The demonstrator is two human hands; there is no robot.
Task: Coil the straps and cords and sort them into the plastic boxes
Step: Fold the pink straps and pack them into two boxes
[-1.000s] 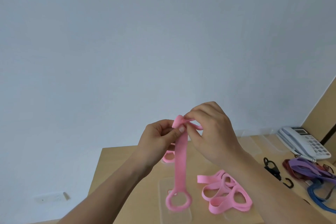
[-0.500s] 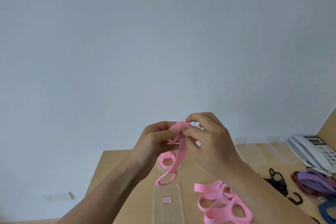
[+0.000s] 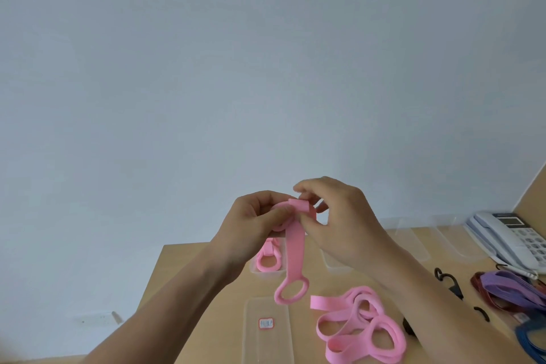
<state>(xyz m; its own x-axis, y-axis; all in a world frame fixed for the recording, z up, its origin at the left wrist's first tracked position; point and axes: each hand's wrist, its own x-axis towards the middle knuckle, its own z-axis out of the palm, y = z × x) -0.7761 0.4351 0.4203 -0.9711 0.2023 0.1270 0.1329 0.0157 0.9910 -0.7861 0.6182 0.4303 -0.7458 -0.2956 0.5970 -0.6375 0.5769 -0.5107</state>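
Above table point(image 3: 183, 257): pink strap point(image 3: 295, 248) held raised, ring end point(image 3: 292, 291) hanging.
Left hand point(image 3: 254, 221): pinches strap's coiled top.
Right hand point(image 3: 342, 221): fingers curl round same coil.

We have rolled more of the pink strap point(image 3: 295, 245) at the top, between our left hand point(image 3: 251, 224) and right hand point(image 3: 339, 221). Its ring point(image 3: 278, 295) swung back down and now hangs straight, mid-frame.

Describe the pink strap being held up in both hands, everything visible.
The pink strap is a flat band, fabric-like, ending in a ring-shaped loop. Its upper end is rolled into a small coil, gripped by the left hand and pinched by the right hand. The rest hangs down, loop lowest, above the table.
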